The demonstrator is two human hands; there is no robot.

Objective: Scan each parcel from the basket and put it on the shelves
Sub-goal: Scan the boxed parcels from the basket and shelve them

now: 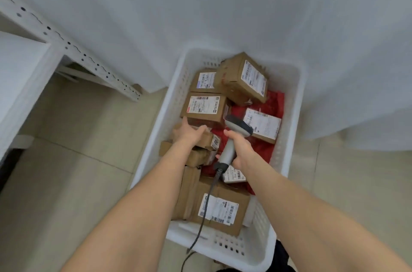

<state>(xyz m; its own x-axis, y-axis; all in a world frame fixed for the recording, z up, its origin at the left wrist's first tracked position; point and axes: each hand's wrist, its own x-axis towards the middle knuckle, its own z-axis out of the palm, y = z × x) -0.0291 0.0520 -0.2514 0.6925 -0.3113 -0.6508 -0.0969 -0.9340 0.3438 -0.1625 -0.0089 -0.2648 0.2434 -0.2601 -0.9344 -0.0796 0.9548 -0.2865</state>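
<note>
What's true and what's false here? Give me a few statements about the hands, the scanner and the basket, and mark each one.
1. The right hand grips the scanner by its handle. True.
2. The left hand is outside the basket. False: it touches a cardboard parcel inside it.
3. The basket is white with slotted walls. True.
4. The scanner is cordless. False: a cable runs from its handle.
5. The basket holds one parcel. False: several labelled parcels lie in it.
</note>
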